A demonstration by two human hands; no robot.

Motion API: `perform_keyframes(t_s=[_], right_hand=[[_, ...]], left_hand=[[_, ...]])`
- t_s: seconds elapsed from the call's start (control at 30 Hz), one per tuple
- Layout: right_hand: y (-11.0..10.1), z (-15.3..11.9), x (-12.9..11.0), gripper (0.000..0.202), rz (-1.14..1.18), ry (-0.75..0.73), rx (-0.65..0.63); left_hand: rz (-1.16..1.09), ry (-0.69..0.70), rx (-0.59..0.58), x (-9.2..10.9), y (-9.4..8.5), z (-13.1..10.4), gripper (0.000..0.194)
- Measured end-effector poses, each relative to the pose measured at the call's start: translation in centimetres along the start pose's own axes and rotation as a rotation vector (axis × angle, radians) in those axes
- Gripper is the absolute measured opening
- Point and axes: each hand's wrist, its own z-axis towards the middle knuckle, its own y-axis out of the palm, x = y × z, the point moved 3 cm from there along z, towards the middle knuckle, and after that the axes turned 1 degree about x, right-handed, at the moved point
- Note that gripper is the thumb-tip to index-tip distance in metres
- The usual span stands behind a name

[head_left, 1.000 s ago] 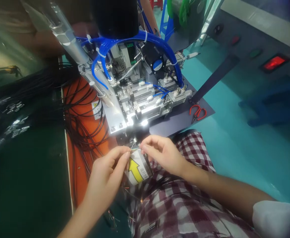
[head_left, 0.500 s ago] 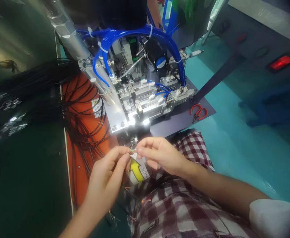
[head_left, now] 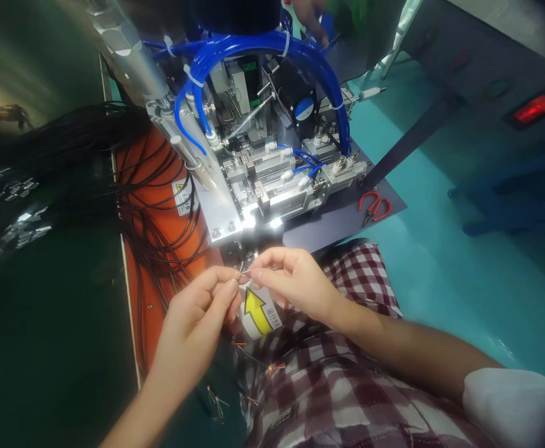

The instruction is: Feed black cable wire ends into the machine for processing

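Thin coloured wires [head_left: 244, 272] span the small gap between my two hands. My left hand [head_left: 207, 302] is closed, its thumb and forefinger pinching the wires from the left. From the right, my right hand [head_left: 293, 280] pinches a wire end between thumb and forefinger. Just beyond my fingertips stands a metal machine [head_left: 272, 180] with blue air tubes [head_left: 226, 46] arching over it. A white label with a yellow arrow [head_left: 257, 311] lies below my hands.
Black cables [head_left: 149, 230] spread over an orange surface [head_left: 160, 177] at the left. Red-handled pliers [head_left: 374, 208] lie on a dark plate [head_left: 338, 230] at the right. Loose wire ends [head_left: 216, 401] hang near the checkered cloth [head_left: 328, 386]. Another person's hand [head_left: 310, 17] shows at the top.
Both my hands have shifted slightly up and left, still pinching wires. The wires between my fingertips show at a different angle. Another person's hand has come into view at the top.
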Motion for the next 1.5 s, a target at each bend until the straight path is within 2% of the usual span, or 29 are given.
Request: perform_keyframes(t_s=[0.17,0.37,0.47,0.57,0.63,0.73,0.9,0.97,1.1,1.23,1.5], right_hand=[[0.6,-0.5,0.3,0.013,-0.015,0.010,-0.023],[0.8,-1.1,1.3,0.011,-0.242,-0.241,0.034],[0.5,-1.1,1.2,0.011,-0.296,-0.252,0.039],[0.2,-1.1,1.1,0.010,-0.323,-0.217,0.040],[0.2,-1.2,1.0,0.009,-0.374,-0.245,0.039],[0.6,-1.5,0.8,0.011,-0.478,-0.335,0.077],[1.5,-2.1,1.1,0.012,-0.673,-0.481,0.232],[1.4,-2.1,1.1,0.010,-0.733,-0.521,0.219],[0.2,-1.6,0.5,0.008,-0.686,-0.446,0.090],[-0.9,-1.0,-0.4,0.010,-0.545,-0.367,0.090],[-0.6,-0.5,0.5,0.010,-0.348,-0.249,0.016]], left_hand=[[-0.018,0.025,0.059,0.0,0.1,-0.4,0.025],[-0.051,0.065,0.065,-0.7,0.7,-0.7,0.025],[-0.056,0.097,0.098,-0.6,0.7,-0.7,0.022],[-0.119,0.041,0.107,-0.5,0.7,-0.8,0.024],[-0.180,-0.015,0.107,-0.7,0.6,-0.8,0.026],[-0.243,-0.057,0.137,-1.2,0.8,-0.9,0.026],[-0.261,-0.117,0.201,-2.3,1.0,-1.0,0.030],[-0.267,-0.136,0.201,-2.4,0.9,-0.9,0.031],[-0.278,-0.184,0.184,-2.1,0.6,-0.8,0.031],[-0.277,-0.190,0.179,-1.6,0.6,-0.8,0.029],[-0.271,-0.165,0.148,-1.6,0.9,-0.8,0.031]])
